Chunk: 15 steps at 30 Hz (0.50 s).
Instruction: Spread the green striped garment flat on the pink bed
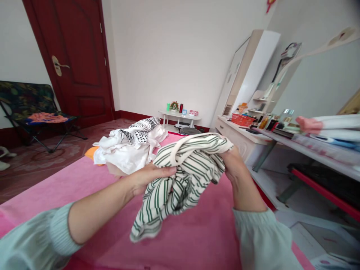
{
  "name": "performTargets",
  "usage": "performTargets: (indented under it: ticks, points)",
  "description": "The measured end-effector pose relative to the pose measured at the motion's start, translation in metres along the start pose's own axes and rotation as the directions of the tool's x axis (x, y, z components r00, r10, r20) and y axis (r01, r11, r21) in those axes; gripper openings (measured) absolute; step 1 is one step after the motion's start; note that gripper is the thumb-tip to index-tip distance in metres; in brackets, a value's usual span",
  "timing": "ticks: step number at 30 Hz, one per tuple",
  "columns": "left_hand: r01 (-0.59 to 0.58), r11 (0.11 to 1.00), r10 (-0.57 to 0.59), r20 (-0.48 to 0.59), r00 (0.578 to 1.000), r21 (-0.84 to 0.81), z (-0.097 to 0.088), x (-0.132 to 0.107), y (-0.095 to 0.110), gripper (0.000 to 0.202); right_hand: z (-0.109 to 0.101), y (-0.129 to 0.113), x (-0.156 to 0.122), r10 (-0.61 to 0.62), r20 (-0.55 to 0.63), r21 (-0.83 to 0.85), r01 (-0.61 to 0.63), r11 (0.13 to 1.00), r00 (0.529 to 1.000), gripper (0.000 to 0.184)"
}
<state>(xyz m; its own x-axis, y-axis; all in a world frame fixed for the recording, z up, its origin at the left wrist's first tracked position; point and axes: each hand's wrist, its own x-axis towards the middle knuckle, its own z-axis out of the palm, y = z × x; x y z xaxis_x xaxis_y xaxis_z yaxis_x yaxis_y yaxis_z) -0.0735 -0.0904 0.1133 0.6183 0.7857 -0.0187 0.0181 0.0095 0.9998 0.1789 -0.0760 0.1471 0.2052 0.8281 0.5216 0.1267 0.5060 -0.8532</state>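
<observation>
A crumpled garment with green and cream stripes (188,168) hangs between my two hands over the pink cover (112,202). My left hand (154,174) grips its left side, thumb on top of the cloth and fingers hidden beneath. On the right, my right hand (232,161) is closed on the upper edge, near a plain cream band; its fingertips are behind the fabric. One striped part droops toward the lower left. Beyond my left hand lies a heap of white clothes (126,150) with a black-and-white patterned piece (140,131) on top.
A bit of orange cloth (91,153) shows beside the white heap. On the right stand a dresser (236,129) with bottles and a red basket (242,120), and a table. A folding chair (28,101) is at far left, near the red door (73,48). A low white table (180,115) stands by the wall.
</observation>
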Motion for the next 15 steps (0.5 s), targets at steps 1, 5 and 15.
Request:
performTargets:
  ticks: [1,5,15]
  points:
    - [0.034,0.999,-0.033,0.021,0.999,-0.025,0.004,-0.006,0.005,0.058,-0.008,-0.009,0.001,-0.021,0.043,-0.025,0.022,0.999,0.999,0.045]
    - [-0.070,0.964,0.024,0.177,0.984,0.257,0.001,-0.018,0.018,0.036,-0.037,-0.019,0.003,-0.009,0.102,-0.286,0.038,0.958,0.995,0.027]
    - [0.029,0.878,-0.237,0.381,0.894,0.477,-0.033,-0.068,0.034,0.019,-0.036,-0.051,-0.017,0.318,0.570,-0.349,-0.127,0.929,0.757,0.024]
